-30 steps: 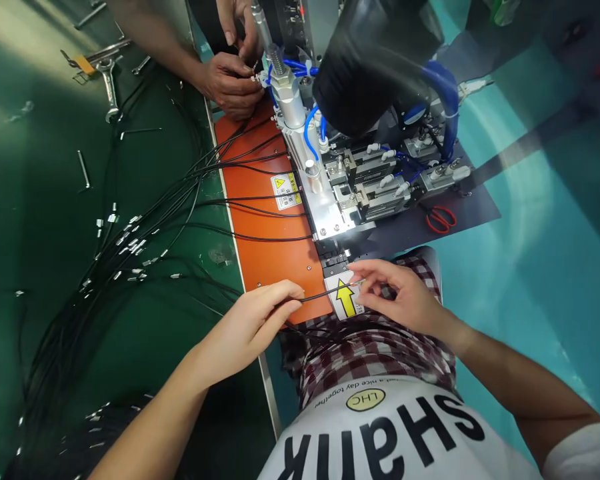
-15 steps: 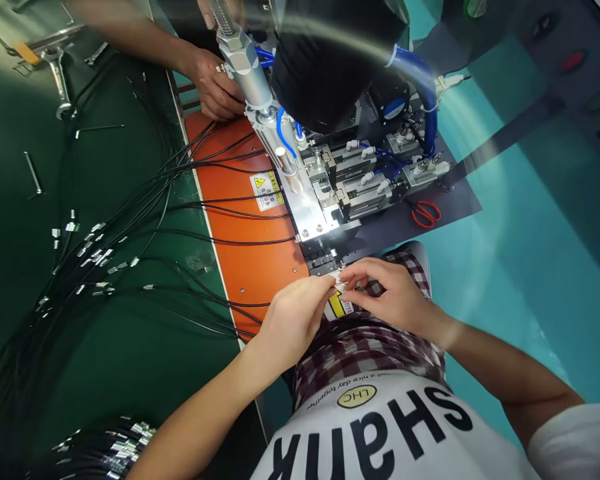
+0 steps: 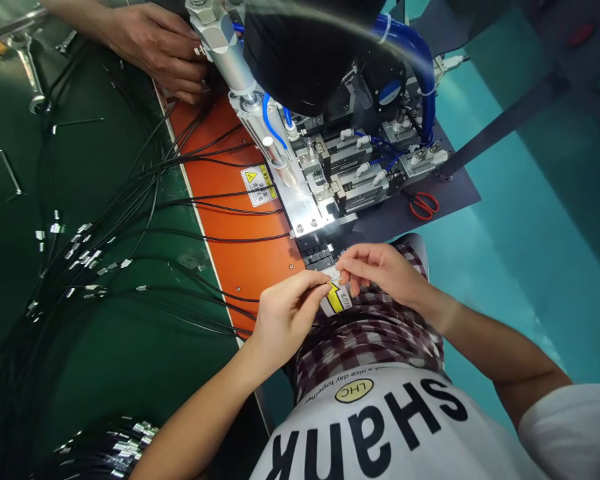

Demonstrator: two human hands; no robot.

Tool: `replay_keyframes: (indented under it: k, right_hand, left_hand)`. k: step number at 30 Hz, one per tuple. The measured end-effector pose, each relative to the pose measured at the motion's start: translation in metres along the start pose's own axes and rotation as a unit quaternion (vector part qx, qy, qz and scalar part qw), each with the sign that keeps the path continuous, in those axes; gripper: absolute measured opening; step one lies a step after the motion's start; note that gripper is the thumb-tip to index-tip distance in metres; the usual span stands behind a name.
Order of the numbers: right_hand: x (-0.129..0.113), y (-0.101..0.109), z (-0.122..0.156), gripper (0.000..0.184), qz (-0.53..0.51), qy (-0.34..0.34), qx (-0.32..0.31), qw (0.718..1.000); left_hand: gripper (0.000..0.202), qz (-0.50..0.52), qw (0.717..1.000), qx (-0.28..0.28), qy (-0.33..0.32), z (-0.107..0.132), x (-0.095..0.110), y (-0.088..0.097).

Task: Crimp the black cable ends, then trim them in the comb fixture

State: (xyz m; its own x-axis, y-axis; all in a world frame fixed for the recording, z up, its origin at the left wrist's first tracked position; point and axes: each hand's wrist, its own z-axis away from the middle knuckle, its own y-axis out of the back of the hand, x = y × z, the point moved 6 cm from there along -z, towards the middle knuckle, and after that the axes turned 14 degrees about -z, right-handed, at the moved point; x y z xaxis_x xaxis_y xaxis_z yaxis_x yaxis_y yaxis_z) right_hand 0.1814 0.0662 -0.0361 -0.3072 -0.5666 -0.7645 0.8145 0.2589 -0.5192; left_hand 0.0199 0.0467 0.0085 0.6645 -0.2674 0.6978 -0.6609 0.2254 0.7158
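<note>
My left hand (image 3: 285, 313) is closed in a pinch, thumb against forefinger, on what looks like a thin cable end, mostly hidden by the fingers. Facing it, my right hand (image 3: 380, 270) pinches with thumb and forefinger. A fine pale strand shows between the two sets of fingertips, but what the right fingers grip is too small to name. Both hands are above a white label with a yellow arrow (image 3: 336, 299), just in front of the machine's black track (image 3: 317, 255). Several black cables (image 3: 215, 237) cross the orange plate (image 3: 260, 267); some pass behind my left hand.
A metal machine head (image 3: 300, 207) with pneumatic cylinders stands beyond my hands. Red-handled scissors (image 3: 423, 206) lie at right. On the green table (image 3: 145, 373) are bundled cables with metal connectors (image 3: 85, 247) and a wrench (image 3: 30, 73). A co-worker's hand (image 3: 160, 50) is at the far side.
My fingertips have drawn slightly apart, showing the strand between them. The right fingers have closed into a tighter pinch. The view has shifted; the co-worker's hand appears farther left.
</note>
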Motion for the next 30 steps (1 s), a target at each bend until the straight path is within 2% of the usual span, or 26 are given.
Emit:
replay_keyframes:
  k: [3, 9, 15, 19, 22, 25, 30]
  right_hand:
    - [-0.002, -0.002, 0.002, 0.016, -0.016, 0.051, 0.010, 0.998]
    - [-0.001, -0.007, -0.003, 0.013, -0.036, 0.086, 0.006, 0.996]
    - [0.005, -0.010, -0.006, 0.019, 0.003, 0.123, 0.055, 0.991]
    - [0.006, -0.012, -0.005, 0.017, 0.020, 0.132, 0.061, 0.989]
    - [0.004, -0.014, -0.002, 0.015, 0.054, 0.131, 0.052, 0.989]
    - [0.002, -0.017, 0.002, 0.013, 0.122, 0.153, 0.052, 0.979]
    - [0.008, -0.020, 0.004, 0.009, 0.159, 0.170, 0.058, 0.971]
  left_hand:
    - [0.007, 0.026, 0.998, 0.007, 0.061, -0.001, -0.003, 0.003]
    - [0.009, 0.069, 0.993, 0.001, 0.100, -0.003, -0.005, 0.002]
    - [0.012, 0.142, 0.978, 0.029, 0.146, 0.001, -0.013, -0.004]
    - [0.021, 0.197, 0.967, 0.024, 0.161, 0.002, -0.016, -0.008]
    - [0.020, 0.214, 0.964, 0.007, 0.159, 0.000, -0.014, -0.009]
    - [0.018, 0.218, 0.962, 0.023, 0.160, -0.001, -0.013, -0.007]
    - [0.015, 0.310, 0.926, 0.041, 0.213, 0.000, -0.022, -0.013]
